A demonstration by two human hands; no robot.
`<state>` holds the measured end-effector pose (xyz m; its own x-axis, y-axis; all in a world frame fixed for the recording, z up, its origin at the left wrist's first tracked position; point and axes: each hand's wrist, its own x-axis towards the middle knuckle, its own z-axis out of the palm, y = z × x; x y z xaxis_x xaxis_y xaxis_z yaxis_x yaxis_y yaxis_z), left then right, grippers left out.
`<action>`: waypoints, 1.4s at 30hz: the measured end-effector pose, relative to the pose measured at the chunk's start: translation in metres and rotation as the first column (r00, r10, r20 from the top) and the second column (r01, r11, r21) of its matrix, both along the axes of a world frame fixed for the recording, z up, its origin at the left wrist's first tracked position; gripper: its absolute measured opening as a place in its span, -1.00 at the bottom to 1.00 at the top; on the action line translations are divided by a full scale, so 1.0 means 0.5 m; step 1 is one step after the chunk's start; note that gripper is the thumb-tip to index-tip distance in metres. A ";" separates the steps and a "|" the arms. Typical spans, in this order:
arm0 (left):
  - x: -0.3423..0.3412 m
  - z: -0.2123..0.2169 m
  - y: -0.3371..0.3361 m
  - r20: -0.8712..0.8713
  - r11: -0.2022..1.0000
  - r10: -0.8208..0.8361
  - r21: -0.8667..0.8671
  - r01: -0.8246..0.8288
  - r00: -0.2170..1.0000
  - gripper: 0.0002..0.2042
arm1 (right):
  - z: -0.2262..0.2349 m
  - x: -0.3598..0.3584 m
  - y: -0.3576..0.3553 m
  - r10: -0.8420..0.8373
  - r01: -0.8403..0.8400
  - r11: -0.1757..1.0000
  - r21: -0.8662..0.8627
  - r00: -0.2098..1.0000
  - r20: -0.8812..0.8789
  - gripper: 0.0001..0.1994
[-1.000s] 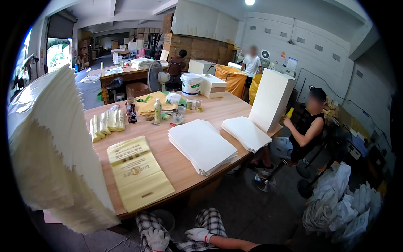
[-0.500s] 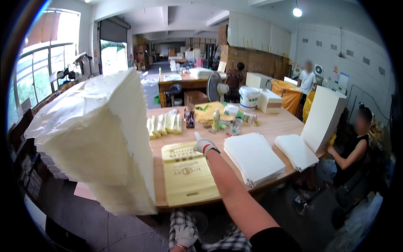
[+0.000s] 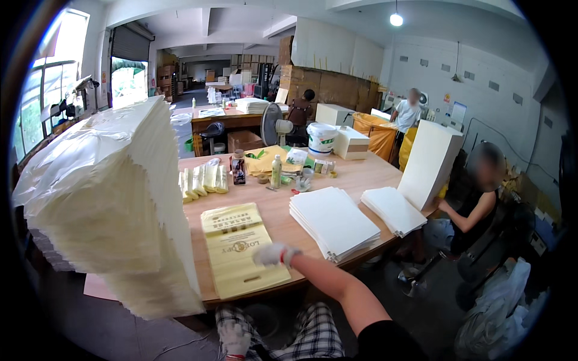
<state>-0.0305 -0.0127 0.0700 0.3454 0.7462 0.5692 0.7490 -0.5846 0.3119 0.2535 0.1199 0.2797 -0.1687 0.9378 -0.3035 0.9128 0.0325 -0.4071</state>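
My right hand, in a white work glove, is over the lower right part of flat, pale yellow printed bags with a handle slot. Motion smears its fingers; contact with the bags cannot be made out. My left hand, also gloved, lies on my checked trouser leg with its fingers stretched out and nothing in it. Right of the bags is a stack of white sheets, with a smaller white stack beyond it. A tall, cream-coloured pile, partly under clear plastic, rises on the left.
Bundled yellow packs, a bottle and a white bucket stand farther back on the table. A tall white block is at the right edge, by a seated person. A fan stands behind the table.
My right hand has moved from the bags' upper right edge down toward their handle slot. The view has turned to the right. My left hand stays on my leg.
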 end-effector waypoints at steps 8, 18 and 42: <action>-0.024 -0.053 0.081 -0.094 0.992 0.003 -0.127 -0.015 0.996 -0.82 | -0.411 0.121 -0.370 -0.064 0.082 0.996 -0.029 0.919 0.389 -0.72; -0.051 0.017 0.024 -0.300 0.805 -0.064 -0.579 -0.128 0.952 -0.80 | -0.349 0.018 -0.439 -0.076 0.076 0.997 -0.004 0.994 0.075 -0.74; -0.030 0.063 -0.033 -0.416 0.616 -0.082 -0.735 -0.282 0.905 -0.68 | -0.396 -0.061 -0.524 -0.302 0.262 0.902 0.344 0.951 0.069 -0.75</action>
<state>-0.0453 -0.0290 0.1015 0.2823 0.8775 -0.3877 0.9421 -0.1773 0.2847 0.2228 -0.1419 0.0816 0.1354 0.9904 0.0268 0.9441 -0.1208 -0.3068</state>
